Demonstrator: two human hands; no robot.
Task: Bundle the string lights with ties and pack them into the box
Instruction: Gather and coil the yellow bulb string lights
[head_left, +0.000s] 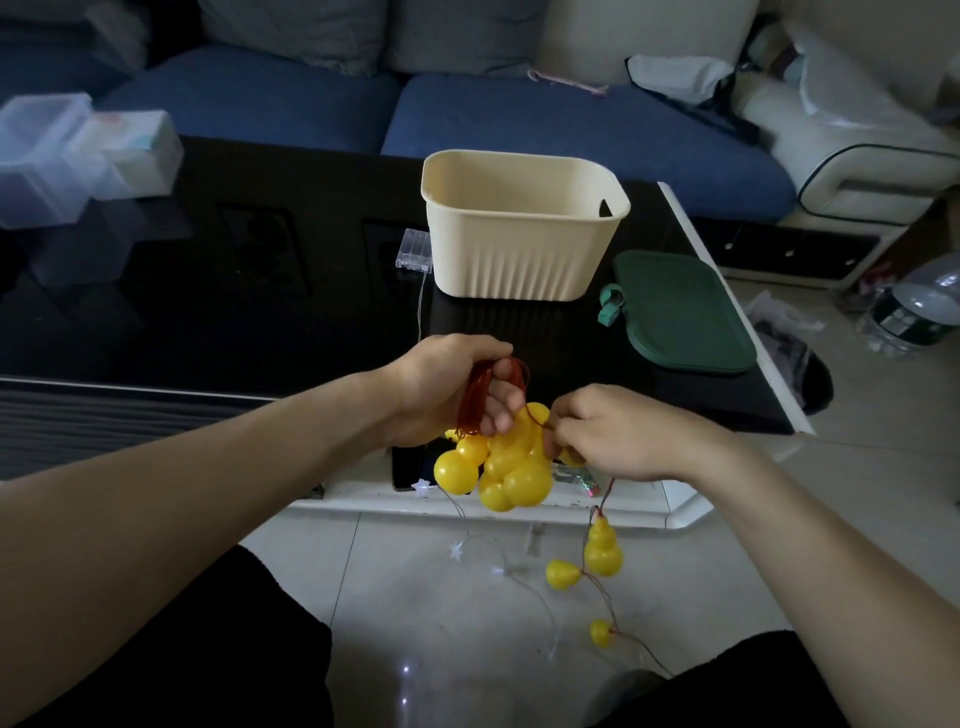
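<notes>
Head view, progress: gathering is partly done; no tie is showing yet and nothing is showing inside the box (524, 228), upper centre on the desk (260, 312).
Left hand (447, 387): curling round the red cord loops (470, 400), with a yellow gourd cluster (498, 467) hanging at centre frame.
Right hand (618, 436): pinching the cord beside the cluster.
Left over: three loose gourds (602, 551) are trailing at lower right over the floor.
Count: one box, one green lid (685, 312), one clear battery case (414, 251).
</notes>
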